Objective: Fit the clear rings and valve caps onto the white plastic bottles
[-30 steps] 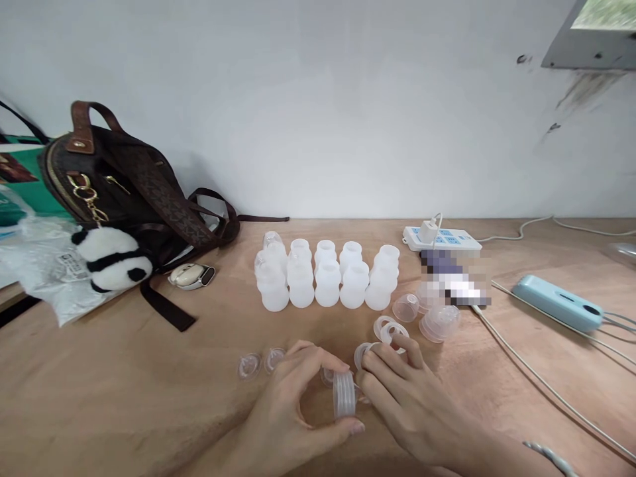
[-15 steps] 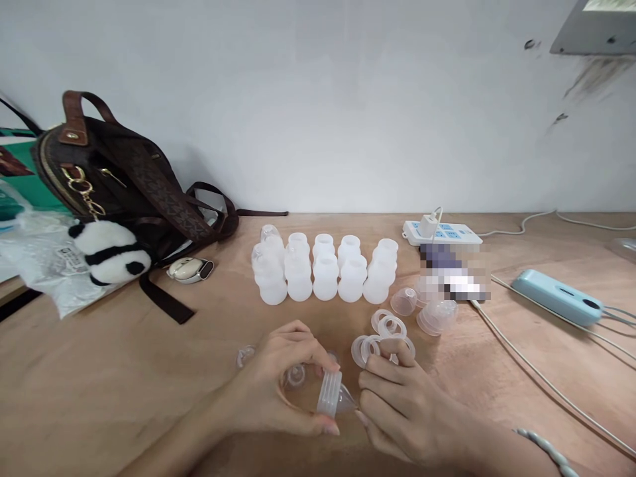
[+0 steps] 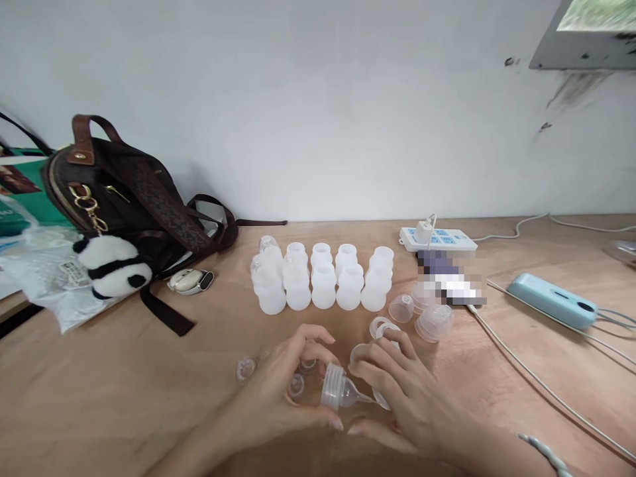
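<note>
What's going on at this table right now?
A person is working with small plastic parts by hand. The left hand grips a clear ribbed ring, with a clear tapered piece sticking out of it toward the right hand, whose thumb and fingers are spread apart. White containers stand in rows beyond the hands, with clear domed caps to their right.
</note>
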Demonstrator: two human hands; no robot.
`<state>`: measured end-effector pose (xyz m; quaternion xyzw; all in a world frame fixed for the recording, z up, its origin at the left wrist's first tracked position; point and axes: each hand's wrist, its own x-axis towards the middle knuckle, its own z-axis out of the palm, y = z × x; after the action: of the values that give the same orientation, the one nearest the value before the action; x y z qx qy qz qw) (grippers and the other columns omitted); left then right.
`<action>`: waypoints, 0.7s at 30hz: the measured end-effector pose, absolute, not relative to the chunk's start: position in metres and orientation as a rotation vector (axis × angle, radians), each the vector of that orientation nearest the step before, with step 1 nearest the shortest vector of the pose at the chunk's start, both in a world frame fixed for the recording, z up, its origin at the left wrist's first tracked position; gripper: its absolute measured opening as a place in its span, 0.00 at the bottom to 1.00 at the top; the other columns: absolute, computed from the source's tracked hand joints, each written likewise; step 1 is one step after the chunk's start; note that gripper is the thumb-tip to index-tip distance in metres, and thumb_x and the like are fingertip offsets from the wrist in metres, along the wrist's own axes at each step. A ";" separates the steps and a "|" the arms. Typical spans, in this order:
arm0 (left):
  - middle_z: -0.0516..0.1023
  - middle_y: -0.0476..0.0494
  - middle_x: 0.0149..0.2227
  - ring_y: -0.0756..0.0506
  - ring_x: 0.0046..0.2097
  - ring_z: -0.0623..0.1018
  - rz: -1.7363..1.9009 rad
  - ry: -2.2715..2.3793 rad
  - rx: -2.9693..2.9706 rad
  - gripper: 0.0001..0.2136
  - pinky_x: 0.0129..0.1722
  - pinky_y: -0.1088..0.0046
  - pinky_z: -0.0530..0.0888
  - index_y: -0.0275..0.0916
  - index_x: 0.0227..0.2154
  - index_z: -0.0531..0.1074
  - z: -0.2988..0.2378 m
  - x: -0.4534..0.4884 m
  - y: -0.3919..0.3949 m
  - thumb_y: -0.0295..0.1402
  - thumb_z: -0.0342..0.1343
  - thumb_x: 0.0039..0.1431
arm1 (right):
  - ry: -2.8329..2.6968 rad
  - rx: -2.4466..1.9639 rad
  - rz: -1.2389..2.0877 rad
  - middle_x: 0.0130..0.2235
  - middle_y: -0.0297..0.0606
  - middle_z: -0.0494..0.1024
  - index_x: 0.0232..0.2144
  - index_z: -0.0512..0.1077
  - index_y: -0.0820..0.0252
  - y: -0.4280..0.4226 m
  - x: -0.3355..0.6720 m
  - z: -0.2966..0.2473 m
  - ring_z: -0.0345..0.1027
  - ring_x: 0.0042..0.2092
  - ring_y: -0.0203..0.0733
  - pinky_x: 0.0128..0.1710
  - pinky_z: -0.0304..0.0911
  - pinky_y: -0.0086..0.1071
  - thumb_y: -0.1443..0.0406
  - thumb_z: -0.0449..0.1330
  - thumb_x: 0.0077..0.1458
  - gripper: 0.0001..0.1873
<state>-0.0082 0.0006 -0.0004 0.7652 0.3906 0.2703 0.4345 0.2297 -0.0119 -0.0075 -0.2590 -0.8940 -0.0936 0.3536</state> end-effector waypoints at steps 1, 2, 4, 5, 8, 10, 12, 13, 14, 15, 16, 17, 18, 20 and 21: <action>0.81 0.47 0.43 0.40 0.46 0.78 0.673 0.979 1.877 0.31 0.46 0.65 0.71 0.48 0.52 0.64 0.000 -0.004 -0.002 0.48 0.71 0.50 | -2.296 -0.669 -0.257 0.41 0.44 0.79 0.48 0.69 0.65 -0.012 0.230 -0.007 0.68 0.40 0.46 0.50 0.56 0.44 0.55 0.53 0.69 0.18; 0.81 0.47 0.42 0.40 0.45 0.78 0.672 0.977 1.871 0.30 0.46 0.66 0.71 0.47 0.52 0.63 0.001 0.001 -0.004 0.47 0.71 0.51 | -2.289 -0.663 -0.278 0.42 0.46 0.78 0.50 0.69 0.65 -0.013 0.230 -0.007 0.68 0.42 0.47 0.50 0.57 0.45 0.55 0.53 0.69 0.19; 0.81 0.47 0.41 0.40 0.44 0.79 0.673 0.948 1.915 0.26 0.45 0.66 0.71 0.46 0.48 0.63 0.005 0.011 -0.008 0.46 0.70 0.52 | -2.280 -0.645 -0.307 0.43 0.47 0.78 0.49 0.71 0.66 -0.014 0.230 -0.007 0.68 0.44 0.48 0.49 0.59 0.44 0.61 0.54 0.68 0.15; 0.81 0.47 0.41 0.40 0.43 0.79 0.674 0.929 1.948 0.26 0.44 0.66 0.71 0.46 0.47 0.64 0.009 0.015 -0.008 0.46 0.70 0.52 | -2.273 -0.636 -0.314 0.43 0.48 0.77 0.49 0.71 0.66 -0.015 0.231 -0.008 0.68 0.45 0.49 0.49 0.60 0.44 0.64 0.54 0.68 0.13; 0.81 0.46 0.47 0.38 0.48 0.79 0.713 0.888 2.046 0.31 0.47 0.65 0.72 0.46 0.51 0.64 0.030 0.020 -0.001 0.49 0.72 0.48 | -2.193 -0.616 -0.315 0.45 0.50 0.75 0.50 0.71 0.66 -0.015 0.237 -0.012 0.68 0.48 0.50 0.49 0.63 0.45 0.65 0.55 0.67 0.12; 0.79 0.43 0.53 0.37 0.53 0.76 0.815 0.902 2.127 0.32 0.49 0.64 0.72 0.47 0.55 0.64 0.053 0.017 0.014 0.51 0.69 0.51 | -2.116 -0.636 -0.316 0.46 0.50 0.73 0.51 0.70 0.65 -0.015 0.241 -0.014 0.68 0.49 0.50 0.50 0.64 0.45 0.63 0.55 0.67 0.14; 0.80 0.43 0.51 0.40 0.51 0.77 0.955 1.012 2.235 0.19 0.50 0.64 0.72 0.45 0.55 0.67 0.080 0.011 0.040 0.44 0.58 0.65 | -2.050 -0.658 -0.325 0.46 0.49 0.73 0.51 0.70 0.64 -0.014 0.243 -0.014 0.68 0.49 0.50 0.49 0.65 0.43 0.61 0.56 0.67 0.15; 0.79 0.43 0.51 0.40 0.52 0.77 0.968 1.098 2.333 0.12 0.52 0.63 0.71 0.42 0.49 0.72 0.093 0.008 0.056 0.39 0.54 0.67 | -2.041 -0.664 -0.330 0.46 0.49 0.73 0.51 0.70 0.64 -0.013 0.243 -0.014 0.68 0.48 0.49 0.48 0.66 0.43 0.61 0.56 0.67 0.15; 0.77 0.41 0.54 0.40 0.53 0.76 0.915 1.186 2.443 0.09 0.54 0.62 0.70 0.40 0.44 0.75 0.106 0.005 0.075 0.36 0.53 0.66 | -2.042 -0.664 -0.336 0.45 0.49 0.73 0.51 0.70 0.64 -0.013 0.243 -0.014 0.69 0.48 0.49 0.48 0.65 0.43 0.61 0.57 0.67 0.15; 0.73 0.40 0.59 0.39 0.54 0.75 0.744 1.318 2.523 0.10 0.55 0.62 0.69 0.39 0.44 0.76 0.117 0.002 0.094 0.35 0.52 0.65 | -2.051 -0.662 -0.341 0.45 0.49 0.73 0.51 0.70 0.64 -0.012 0.242 -0.014 0.69 0.48 0.49 0.48 0.65 0.43 0.61 0.57 0.67 0.15; 0.70 0.39 0.62 0.40 0.56 0.74 0.504 1.461 2.549 0.12 0.56 0.63 0.69 0.39 0.46 0.75 0.125 -0.001 0.113 0.33 0.50 0.64 | -2.066 -0.662 -0.344 0.45 0.49 0.73 0.51 0.70 0.64 -0.012 0.241 -0.014 0.69 0.49 0.49 0.49 0.65 0.43 0.62 0.57 0.67 0.15; 0.71 0.37 0.60 0.39 0.54 0.75 0.339 1.485 2.536 0.13 0.54 0.63 0.71 0.37 0.47 0.76 0.131 -0.003 0.131 0.33 0.51 0.62 | -2.080 -0.664 -0.344 0.45 0.49 0.74 0.51 0.69 0.64 -0.011 0.241 -0.014 0.69 0.48 0.49 0.49 0.64 0.44 0.62 0.57 0.67 0.15; 0.75 0.35 0.56 0.38 0.52 0.77 0.217 1.487 2.517 0.14 0.49 0.65 0.73 0.36 0.47 0.77 0.135 -0.005 0.148 0.35 0.55 0.60 | -2.084 -0.668 -0.344 0.45 0.49 0.74 0.52 0.69 0.64 -0.010 0.240 -0.015 0.69 0.48 0.49 0.49 0.64 0.45 0.62 0.56 0.67 0.15; 0.79 0.35 0.51 0.36 0.47 0.80 -0.003 1.504 2.472 0.19 0.42 0.66 0.75 0.37 0.48 0.77 0.136 -0.008 0.175 0.40 0.61 0.55 | -2.075 -0.674 -0.341 0.45 0.49 0.75 0.52 0.68 0.64 -0.008 0.239 -0.015 0.69 0.47 0.49 0.49 0.63 0.46 0.63 0.56 0.67 0.14; 0.81 0.36 0.50 0.36 0.47 0.80 -0.095 1.508 2.456 0.20 0.41 0.67 0.75 0.38 0.47 0.78 0.134 -0.008 0.186 0.41 0.64 0.52 | -2.068 -0.679 -0.339 0.45 0.49 0.75 0.52 0.68 0.64 -0.007 0.240 -0.016 0.69 0.46 0.49 0.49 0.62 0.46 0.64 0.56 0.66 0.14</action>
<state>-0.0076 0.1855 0.1339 0.8446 0.5187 -0.0325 0.1286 0.2395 -0.0066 -0.0157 -0.2750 -0.8373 -0.1371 0.4522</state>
